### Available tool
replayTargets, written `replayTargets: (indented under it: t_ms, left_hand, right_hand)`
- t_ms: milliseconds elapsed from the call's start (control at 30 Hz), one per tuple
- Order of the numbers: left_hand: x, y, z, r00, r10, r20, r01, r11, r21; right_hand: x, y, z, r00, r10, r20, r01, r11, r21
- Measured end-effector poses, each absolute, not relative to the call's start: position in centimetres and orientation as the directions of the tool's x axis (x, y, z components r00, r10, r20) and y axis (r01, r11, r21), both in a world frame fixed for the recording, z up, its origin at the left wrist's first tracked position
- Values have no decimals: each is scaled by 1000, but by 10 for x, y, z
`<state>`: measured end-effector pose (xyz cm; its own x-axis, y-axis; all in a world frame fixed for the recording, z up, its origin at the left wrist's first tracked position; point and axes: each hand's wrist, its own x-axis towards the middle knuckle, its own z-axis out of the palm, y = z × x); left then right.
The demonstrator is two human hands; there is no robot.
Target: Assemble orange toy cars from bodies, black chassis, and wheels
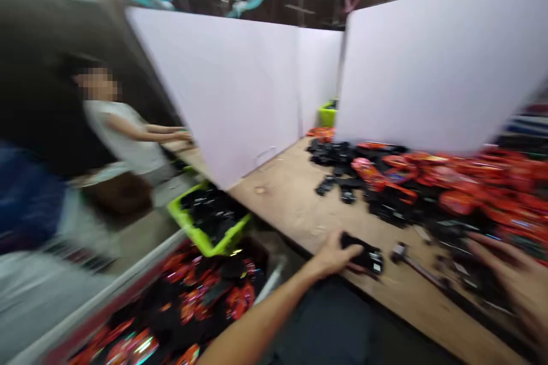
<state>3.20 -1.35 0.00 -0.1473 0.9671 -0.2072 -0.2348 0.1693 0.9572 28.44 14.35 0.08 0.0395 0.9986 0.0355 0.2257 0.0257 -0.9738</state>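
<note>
Head view: our left grip [336, 256] clenches one black item [363, 254], label blurred, at six o'clock; our right grip [509, 274] spreads open at four.

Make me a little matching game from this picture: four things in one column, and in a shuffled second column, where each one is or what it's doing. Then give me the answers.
Things:
1. Left hand
2. Lime-green crate
3. White partition panel
4. Small metal-headed tool

Places or states:
A. Lying on the wooden table
B. Standing along the table's far edge
C. Closed around a black item
D. Filled with black pieces

Pairs: 1-C, 2-D, 3-B, 4-A
</note>
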Motion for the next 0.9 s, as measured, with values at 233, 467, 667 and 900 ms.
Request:
replayTargets:
  t_ms: [233,467,667,900]
  left_hand:
    - [24,10,-22,32,953,-301,-475,280,834]
    - [24,3,-23,74,930,-361,-545,341,766]
    - [22,-6,-27,52,915,-400,-444,380,811]
    - [21,-2,-20,-206,859,-469,-290,404,868]
  right_hand:
    - [349,118,21,68,996,-61,-49,-58,-997]
    - [243,54,19,-411,864,291,241,411,-880]
    - [187,27,-11,-470,816,336,267,494,-828]
    - [195,39,-9,-582,716,386,370,655,-659]
